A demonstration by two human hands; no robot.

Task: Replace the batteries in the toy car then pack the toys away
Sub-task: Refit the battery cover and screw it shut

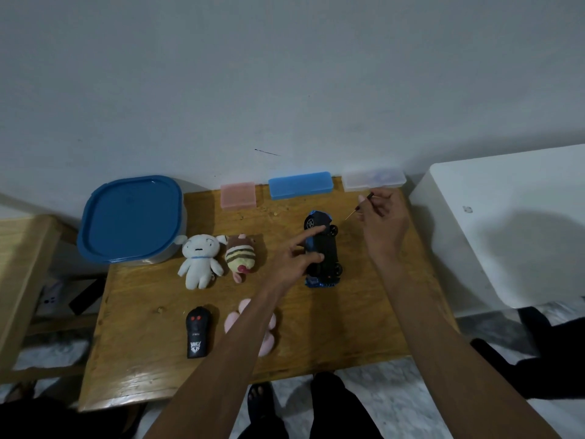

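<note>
A blue and black toy car [326, 251] lies turned over on the wooden table [364, 312], its wheels and dark underside facing up. My left hand [294, 258] reaches across to it, the index finger and thumb extended and touching the car's left side. My right hand [384, 223] hovers right of the car and pinches a thin screwdriver [359, 209], the tip pointing down-left toward the car's front. A black remote control [197, 332] lies near the table's front left.
A white plush [198, 259], a striped plush [240, 258] and a pink plush [269, 324] partly under my left forearm lie on the table. A blue-lidded tub [131, 218] stands back left. Pink [238, 195], blue [300, 184] and clear cases [373, 178] line the wall. White furniture [506, 232] stands right.
</note>
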